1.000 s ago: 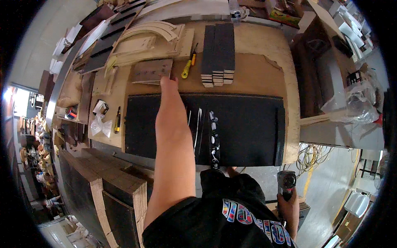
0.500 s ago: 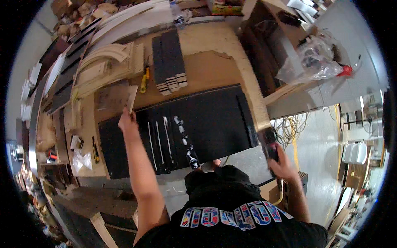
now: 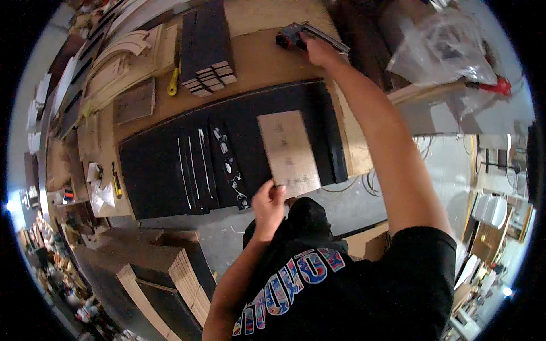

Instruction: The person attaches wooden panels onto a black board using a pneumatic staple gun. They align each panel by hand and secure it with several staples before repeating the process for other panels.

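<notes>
My left hand [image 3: 268,206] grips the lower edge of a thin brown rectangular board [image 3: 289,152] with dark marks. The board covers part of a long black panel [image 3: 153,165] on the workbench. Beyond the panel, at the far right, my right hand [image 3: 319,52] is closed round a grey and black nail gun [image 3: 293,35] resting on or just above the bench. Left of the board, narrow black strips [image 3: 196,165] carry white glue lines. A further black strip [image 3: 228,162] has uneven white glue patches.
A stack of black strips [image 3: 206,42] stands behind the panel, beside a yellow-handled screwdriver [image 3: 173,84]. Another brown board [image 3: 135,102] and curved wooden pieces [image 3: 122,54] lie farther left. Clear plastic bags [image 3: 443,51] sit at the right. Cardboard-edged pieces [image 3: 187,284] stand below the bench.
My left hand has brought the brown board rightward over the black panel. My right hand has swung the nail gun from the near right side to the far part of the bench.
</notes>
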{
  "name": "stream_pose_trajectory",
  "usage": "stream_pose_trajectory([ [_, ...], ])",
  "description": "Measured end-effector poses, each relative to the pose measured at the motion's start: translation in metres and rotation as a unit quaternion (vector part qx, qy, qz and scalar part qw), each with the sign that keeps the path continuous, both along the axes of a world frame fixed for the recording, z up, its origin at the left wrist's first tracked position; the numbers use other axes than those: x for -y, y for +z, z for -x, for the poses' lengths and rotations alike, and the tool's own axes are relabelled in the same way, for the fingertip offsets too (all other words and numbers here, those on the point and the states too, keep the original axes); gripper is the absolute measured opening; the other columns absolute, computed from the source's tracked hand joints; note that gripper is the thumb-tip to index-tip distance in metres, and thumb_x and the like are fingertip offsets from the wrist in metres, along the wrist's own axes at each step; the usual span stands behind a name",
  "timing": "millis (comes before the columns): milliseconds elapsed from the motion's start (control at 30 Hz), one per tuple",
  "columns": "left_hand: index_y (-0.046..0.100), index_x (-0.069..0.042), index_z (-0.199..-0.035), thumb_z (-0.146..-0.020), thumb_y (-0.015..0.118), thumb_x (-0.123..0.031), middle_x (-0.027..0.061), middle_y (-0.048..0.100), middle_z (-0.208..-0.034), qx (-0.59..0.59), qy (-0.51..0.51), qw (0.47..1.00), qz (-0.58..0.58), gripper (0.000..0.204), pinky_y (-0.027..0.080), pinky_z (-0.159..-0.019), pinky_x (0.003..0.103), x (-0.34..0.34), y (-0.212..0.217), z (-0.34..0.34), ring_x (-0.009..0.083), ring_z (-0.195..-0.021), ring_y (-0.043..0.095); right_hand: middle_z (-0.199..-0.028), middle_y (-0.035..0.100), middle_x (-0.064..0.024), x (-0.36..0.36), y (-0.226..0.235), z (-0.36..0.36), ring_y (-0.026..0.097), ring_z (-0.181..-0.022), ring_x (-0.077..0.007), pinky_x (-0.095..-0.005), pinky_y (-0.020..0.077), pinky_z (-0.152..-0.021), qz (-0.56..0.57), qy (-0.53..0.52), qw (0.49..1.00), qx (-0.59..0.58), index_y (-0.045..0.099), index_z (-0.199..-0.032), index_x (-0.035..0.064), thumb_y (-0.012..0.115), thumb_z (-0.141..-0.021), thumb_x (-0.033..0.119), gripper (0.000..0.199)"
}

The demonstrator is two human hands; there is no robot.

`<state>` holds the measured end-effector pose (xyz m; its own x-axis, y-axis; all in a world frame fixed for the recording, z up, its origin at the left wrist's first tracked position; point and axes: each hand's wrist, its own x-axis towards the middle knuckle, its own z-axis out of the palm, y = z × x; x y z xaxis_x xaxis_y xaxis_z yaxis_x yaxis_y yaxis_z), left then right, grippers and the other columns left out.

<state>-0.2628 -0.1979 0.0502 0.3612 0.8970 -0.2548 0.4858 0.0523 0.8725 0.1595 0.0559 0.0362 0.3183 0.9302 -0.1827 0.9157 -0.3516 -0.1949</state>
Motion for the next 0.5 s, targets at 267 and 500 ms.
stream_pose_trajectory([
  [267, 0.045, 0.002, -0.156, -0.102, 0.064, -0.045, 0.0159, 0.075, -0.092, -0.245, -0.189, 0.941, -0.138, 0.074, 0.061, -0.071, 0.043, -0.004, -0.009, -0.088, 0.0367, -0.079, 0.074, -0.152, 0.054, -0.0242, 0.053, -0.047, -0.059, 0.056, -0.135, -0.0475, -0.0489, 0.0456, -0.116, -0.162, 0.050, 0.985, -0.012, 0.044, -0.161, 0.0162, 0.074, -0.096, 0.020, 0.072],
  [500, 0.078, -0.016, -0.117, -0.106, 0.055, -0.040, 0.0134, 0.075, -0.083, -0.215, -0.224, 0.928, -0.205, 0.036, 0.059, -0.071, 0.054, -0.103, 0.008, -0.050, 0.0404, -0.077, 0.073, -0.150, 0.056, -0.0228, 0.129, -0.013, 0.052, 0.053, -0.139, -0.0411, -0.0472, 0.0412, -0.119, -0.235, -0.045, 0.971, 0.008, 0.054, -0.149, 0.0025, 0.071, -0.098, 0.023, 0.058],
])
